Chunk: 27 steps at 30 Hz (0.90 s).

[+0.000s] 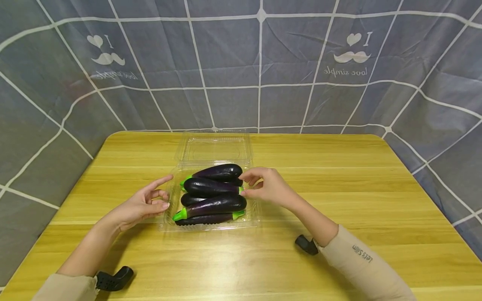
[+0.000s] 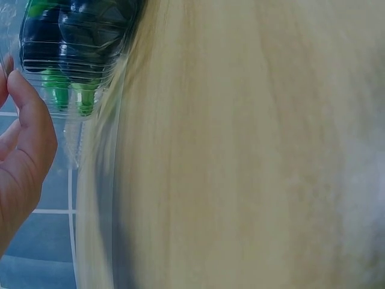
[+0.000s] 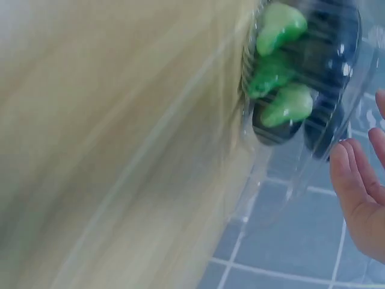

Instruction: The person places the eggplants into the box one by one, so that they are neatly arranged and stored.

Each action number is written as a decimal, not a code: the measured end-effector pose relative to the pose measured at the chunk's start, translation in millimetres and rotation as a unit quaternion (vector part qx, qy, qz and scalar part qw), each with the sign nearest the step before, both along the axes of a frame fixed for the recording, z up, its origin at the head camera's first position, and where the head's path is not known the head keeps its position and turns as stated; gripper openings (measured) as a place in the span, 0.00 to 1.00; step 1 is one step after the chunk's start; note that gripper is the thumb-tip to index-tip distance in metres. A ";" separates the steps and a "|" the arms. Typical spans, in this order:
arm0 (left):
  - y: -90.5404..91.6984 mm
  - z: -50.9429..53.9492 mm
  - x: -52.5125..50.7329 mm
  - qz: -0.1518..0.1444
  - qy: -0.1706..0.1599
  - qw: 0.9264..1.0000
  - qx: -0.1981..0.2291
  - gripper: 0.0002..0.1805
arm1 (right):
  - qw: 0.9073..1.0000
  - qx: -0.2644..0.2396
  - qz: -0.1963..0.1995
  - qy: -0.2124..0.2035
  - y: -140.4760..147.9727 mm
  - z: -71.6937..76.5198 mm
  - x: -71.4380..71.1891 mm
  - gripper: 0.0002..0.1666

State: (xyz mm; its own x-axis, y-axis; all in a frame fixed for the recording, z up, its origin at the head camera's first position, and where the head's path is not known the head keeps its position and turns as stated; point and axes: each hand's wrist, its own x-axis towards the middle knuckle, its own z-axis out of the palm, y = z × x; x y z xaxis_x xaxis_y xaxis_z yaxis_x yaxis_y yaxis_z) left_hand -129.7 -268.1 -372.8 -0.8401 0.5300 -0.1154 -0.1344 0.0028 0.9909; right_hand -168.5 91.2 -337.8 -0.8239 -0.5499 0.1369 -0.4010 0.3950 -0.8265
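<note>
Several dark purple eggplants (image 1: 216,203) with green stems lie heaped in a clear plastic clamshell box (image 1: 226,228). The box's lid (image 1: 213,146) is folded back behind it. At the box's left edge is my left hand (image 1: 141,205), index finger stretched out and thumb near the rim; it holds no eggplant. My right hand (image 1: 269,186) is at the right ends of the upper eggplants, its thumb and index finger apart around a green stem end. In the right wrist view, the right hand (image 3: 364,198) appears just beside the box wall, with no firm grip visible.
The box stands on a wood-grain table (image 1: 331,179) near its back edge. A grey curtain (image 1: 233,54) with white lines hangs behind and around the table. Black wrist mounts (image 1: 114,279) sit by both sleeves.
</note>
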 end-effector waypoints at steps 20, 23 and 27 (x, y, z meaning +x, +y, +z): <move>0.3 -0.1 -1.0 0.003 -0.006 1.000 0.000 0.41 | 0.986 -0.030 -0.122 -0.107 13.8 -12.8 -48.7 0.30; 0.7 0.5 -0.3 0.004 -0.008 1.000 -0.002 0.41 | 0.979 -0.049 -0.127 -0.152 13.6 -14.2 -52.9 0.31; 0.9 0.8 0.5 0.004 -0.007 1.000 -0.004 0.42 | 0.967 -0.065 -0.143 -0.200 12.5 -16.3 -57.5 0.32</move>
